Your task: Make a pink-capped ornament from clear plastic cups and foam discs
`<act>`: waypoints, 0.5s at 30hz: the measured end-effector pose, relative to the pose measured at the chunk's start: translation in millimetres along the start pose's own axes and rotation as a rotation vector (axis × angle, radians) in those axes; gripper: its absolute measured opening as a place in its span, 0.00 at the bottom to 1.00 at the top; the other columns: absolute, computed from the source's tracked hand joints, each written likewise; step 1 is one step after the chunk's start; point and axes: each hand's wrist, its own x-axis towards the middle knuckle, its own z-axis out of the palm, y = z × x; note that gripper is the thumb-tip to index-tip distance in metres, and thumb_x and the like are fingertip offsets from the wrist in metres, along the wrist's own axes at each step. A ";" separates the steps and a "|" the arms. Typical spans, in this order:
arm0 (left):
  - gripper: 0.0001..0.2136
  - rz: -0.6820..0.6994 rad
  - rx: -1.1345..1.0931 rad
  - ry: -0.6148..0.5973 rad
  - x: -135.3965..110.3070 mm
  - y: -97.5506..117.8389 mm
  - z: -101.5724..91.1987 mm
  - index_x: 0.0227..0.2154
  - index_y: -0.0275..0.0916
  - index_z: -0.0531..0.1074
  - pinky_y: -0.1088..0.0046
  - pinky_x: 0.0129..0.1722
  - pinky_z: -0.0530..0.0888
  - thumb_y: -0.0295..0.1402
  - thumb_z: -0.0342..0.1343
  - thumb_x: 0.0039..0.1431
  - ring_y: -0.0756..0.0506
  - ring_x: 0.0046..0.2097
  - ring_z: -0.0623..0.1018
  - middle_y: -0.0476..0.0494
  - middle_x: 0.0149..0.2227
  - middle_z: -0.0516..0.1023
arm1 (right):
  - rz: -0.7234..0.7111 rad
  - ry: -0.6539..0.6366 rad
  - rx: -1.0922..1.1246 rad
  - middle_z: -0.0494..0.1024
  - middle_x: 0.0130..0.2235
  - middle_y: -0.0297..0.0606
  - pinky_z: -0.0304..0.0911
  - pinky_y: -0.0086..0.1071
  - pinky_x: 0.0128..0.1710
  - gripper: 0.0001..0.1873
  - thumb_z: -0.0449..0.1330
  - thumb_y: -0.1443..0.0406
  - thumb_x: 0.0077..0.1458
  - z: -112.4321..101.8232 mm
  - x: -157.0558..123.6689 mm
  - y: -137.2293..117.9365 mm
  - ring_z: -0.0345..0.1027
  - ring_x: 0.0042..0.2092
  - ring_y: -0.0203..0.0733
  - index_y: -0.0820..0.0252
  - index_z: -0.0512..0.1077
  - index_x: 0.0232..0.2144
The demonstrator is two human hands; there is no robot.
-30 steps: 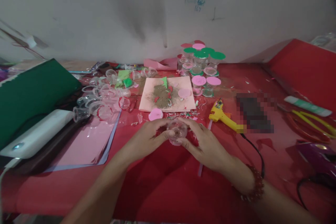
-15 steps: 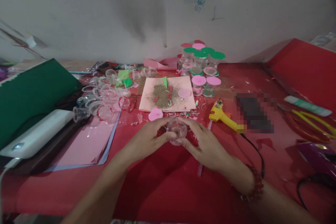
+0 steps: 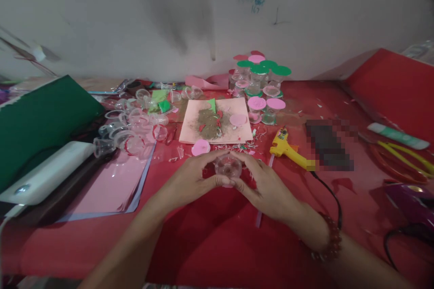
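Both hands meet over the red table around a small clear plastic cup (image 3: 228,168). My left hand (image 3: 191,180) pinches its left side with thumb and fingers. My right hand (image 3: 266,185) grips its right side, with a red bead bracelet on that wrist. Just beyond the cup lies a pink foam disc (image 3: 201,147). Behind it a pink sheet (image 3: 237,133) carries a heap of brownish grit with green and red scraps and another pink disc.
Several empty clear cups (image 3: 130,122) lie at the left by a white power bank (image 3: 44,176), a green sheet (image 3: 40,117) and a pink sheet (image 3: 108,185). Lidded cups (image 3: 261,81) stand at the back. A yellow glue gun (image 3: 288,149), scissors (image 3: 407,158) and a glue stick (image 3: 396,136) lie right.
Both hands stay closed round the cup, which has tipped and shifted very slightly upward between the fingers. Nothing else on the table has moved.
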 end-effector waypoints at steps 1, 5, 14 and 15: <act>0.26 -0.003 0.001 -0.006 -0.3 0.4 0.0 0.60 0.49 0.64 0.67 0.50 0.72 0.43 0.58 0.58 0.44 0.48 0.77 0.47 0.52 0.78 | 0.004 -0.003 0.003 0.75 0.54 0.50 0.69 0.46 0.49 0.29 0.50 0.51 0.64 0.2 -0.2 0.2 0.72 0.51 0.51 0.62 0.59 0.61; 0.27 -0.025 -0.008 -0.010 -1.5 2.5 0.1 0.60 0.49 0.64 0.65 0.51 0.71 0.44 0.57 0.59 0.43 0.50 0.76 0.46 0.54 0.76 | 0.019 -0.006 0.014 0.75 0.53 0.49 0.69 0.46 0.50 0.30 0.51 0.51 0.63 1.1 -1.4 1.6 0.72 0.51 0.51 0.61 0.58 0.61; 0.26 -0.038 -0.024 -0.018 -0.8 0.7 0.5 0.60 0.48 0.65 0.65 0.52 0.70 0.45 0.57 0.58 0.43 0.50 0.77 0.47 0.52 0.78 | 0.025 -0.012 0.032 0.75 0.53 0.49 0.68 0.46 0.51 0.29 0.50 0.51 0.64 1.6 -0.9 0.7 0.71 0.52 0.51 0.60 0.58 0.61; 0.26 -0.038 -0.023 -0.019 -0.8 0.8 0.5 0.60 0.49 0.65 0.65 0.52 0.70 0.45 0.57 0.58 0.43 0.50 0.77 0.47 0.52 0.78 | 0.024 -0.012 0.037 0.75 0.53 0.49 0.68 0.46 0.51 0.29 0.50 0.51 0.64 1.6 -0.7 0.9 0.71 0.52 0.51 0.61 0.58 0.61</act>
